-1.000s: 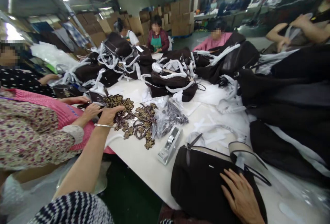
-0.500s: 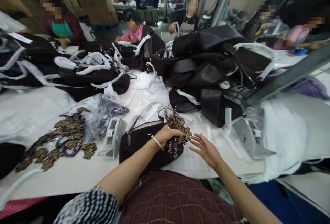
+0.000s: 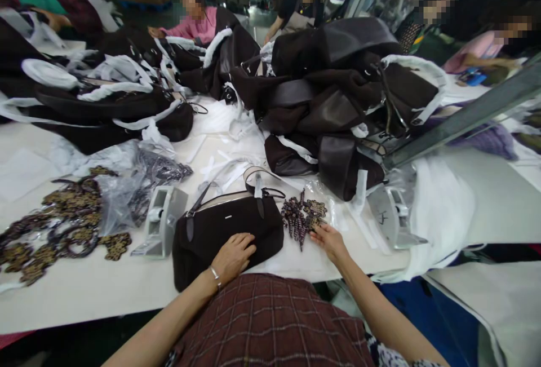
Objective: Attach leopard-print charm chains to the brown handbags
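Here the left hand (image 3: 234, 255) lies flat, fingers spread, on the dark handbag (image 3: 224, 231) on the table (image 3: 105, 288), while the right hand's (image 3: 330, 239) open fingers touch the leopard-print charm (image 3: 303, 216) beside it, not yet attached.

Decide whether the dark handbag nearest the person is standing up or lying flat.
Lying flat: the handbag rests on its side on the table, left hand on top.

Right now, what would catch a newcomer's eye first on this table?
The big heap of dark bags at centre right. In front of the person, a dark brown handbag lies under the left hand, and the right hand touches a leopard-print charm beside it.
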A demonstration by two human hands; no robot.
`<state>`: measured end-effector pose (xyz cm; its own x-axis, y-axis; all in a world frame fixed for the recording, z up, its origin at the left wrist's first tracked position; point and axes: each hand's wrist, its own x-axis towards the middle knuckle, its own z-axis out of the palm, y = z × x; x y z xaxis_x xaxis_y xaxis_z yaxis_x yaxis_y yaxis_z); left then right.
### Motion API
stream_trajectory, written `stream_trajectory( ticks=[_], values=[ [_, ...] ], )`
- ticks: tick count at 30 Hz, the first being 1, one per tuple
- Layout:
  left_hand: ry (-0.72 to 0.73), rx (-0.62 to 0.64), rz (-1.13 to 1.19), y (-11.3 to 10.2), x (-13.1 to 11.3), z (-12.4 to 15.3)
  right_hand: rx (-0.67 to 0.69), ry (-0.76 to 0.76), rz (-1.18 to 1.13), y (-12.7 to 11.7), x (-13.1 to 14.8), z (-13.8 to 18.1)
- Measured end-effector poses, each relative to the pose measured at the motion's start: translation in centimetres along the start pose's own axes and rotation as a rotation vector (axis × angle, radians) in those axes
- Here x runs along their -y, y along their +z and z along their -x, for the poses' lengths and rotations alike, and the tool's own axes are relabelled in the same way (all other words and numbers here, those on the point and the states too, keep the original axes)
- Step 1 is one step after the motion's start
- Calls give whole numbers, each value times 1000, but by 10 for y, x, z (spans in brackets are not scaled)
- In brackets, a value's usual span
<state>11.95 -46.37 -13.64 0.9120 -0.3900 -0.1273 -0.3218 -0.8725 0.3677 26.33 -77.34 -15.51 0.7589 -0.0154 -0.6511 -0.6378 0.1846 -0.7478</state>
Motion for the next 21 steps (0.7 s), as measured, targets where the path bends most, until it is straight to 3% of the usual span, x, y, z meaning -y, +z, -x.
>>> stream_trajectory(
  ticks=[5,10,13,16,21],
  values=[
    [-111,31,-37,4,10,36,13,-31,11,-12,31,6],
    [-222,119,64,-2,15,54,201,5,11,-6,63,29],
    [-249,154,140,-8,17,54,215,7,117,7,65,32],
    [-275,165,149,-12,17,50,119,-53,244,12,60,23],
    [-310,152,155,-11,16,46,118,-75,420,-9,60,6]
  ],
)
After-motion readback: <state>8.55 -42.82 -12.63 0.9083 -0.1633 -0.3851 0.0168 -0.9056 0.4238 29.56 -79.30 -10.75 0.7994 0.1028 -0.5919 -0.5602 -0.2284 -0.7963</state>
